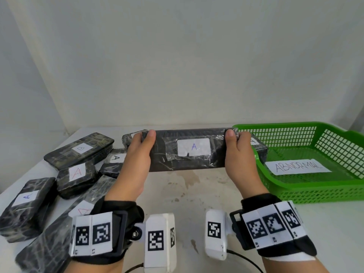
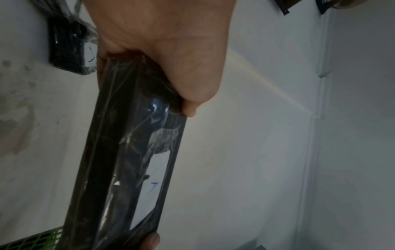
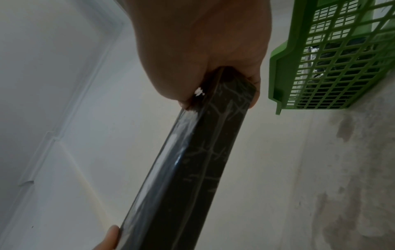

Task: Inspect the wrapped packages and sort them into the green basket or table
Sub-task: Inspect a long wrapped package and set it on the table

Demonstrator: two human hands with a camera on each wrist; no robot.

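A long black wrapped package [image 1: 187, 152] with a white label marked A is held up above the table, level, by both hands. My left hand [image 1: 137, 152] grips its left end, thumb on top. My right hand [image 1: 236, 152] grips its right end the same way. The left wrist view shows the package [image 2: 128, 160] running away from the left hand [image 2: 162, 55]; the right wrist view shows its narrow side [image 3: 192, 169] under the right hand [image 3: 203, 50]. The green basket [image 1: 315, 190] stands at the right, with a paper reading ABNORMAL and one dark package [image 1: 260, 148] inside.
Several black wrapped packages lie at the left of the table, among them one marked B [image 1: 78, 148] and others marked A [image 1: 75, 174] [image 1: 27, 201]. A stained white tabletop [image 1: 187, 194] lies under the held package. A white wall stands close behind.
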